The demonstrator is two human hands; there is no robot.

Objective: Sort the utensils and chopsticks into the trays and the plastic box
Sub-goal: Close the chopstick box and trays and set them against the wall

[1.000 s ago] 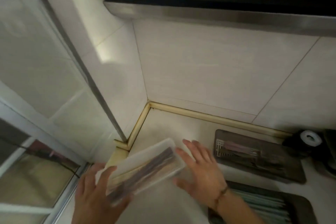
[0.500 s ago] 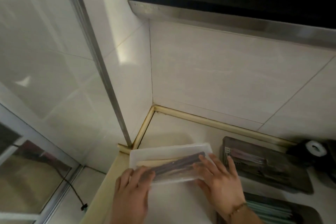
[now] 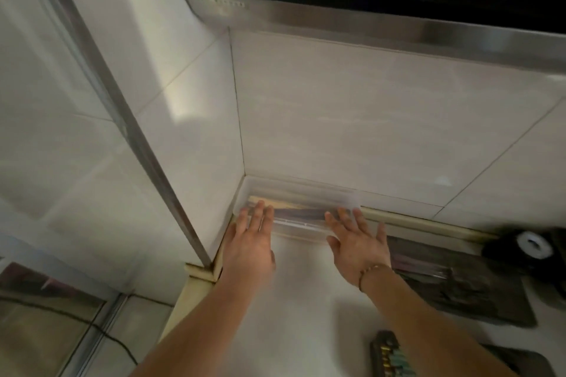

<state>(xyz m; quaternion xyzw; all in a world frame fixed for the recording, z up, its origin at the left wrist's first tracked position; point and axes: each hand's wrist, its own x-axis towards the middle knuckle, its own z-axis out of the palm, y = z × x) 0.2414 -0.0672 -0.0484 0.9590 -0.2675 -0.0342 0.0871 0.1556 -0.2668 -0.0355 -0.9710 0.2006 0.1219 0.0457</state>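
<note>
A clear plastic box (image 3: 301, 194) lies lengthwise in the far left corner of the counter, against the tiled back wall. Dark and pale chopsticks (image 3: 298, 212) lie inside it. My left hand (image 3: 251, 242) rests flat with its fingertips on the box's left end. My right hand (image 3: 358, 242) is flat too, fingers spread on the box's right end. Neither hand grips anything. A dark tray (image 3: 484, 297) holding utensils sits to the right of my right wrist. The end of a second dark tray (image 3: 390, 355) with coloured handles shows at the bottom edge.
A black object with a white roll (image 3: 533, 246) stands at the far right near the wall. A steel range hood (image 3: 367, 24) hangs overhead. A glass door with a metal frame (image 3: 122, 119) bounds the counter on the left; floor lies beyond the counter edge.
The box went from tilted in both hands at the counter's left edge to lying flat in the back corner. Both hands now lie flat against it instead of holding it.
</note>
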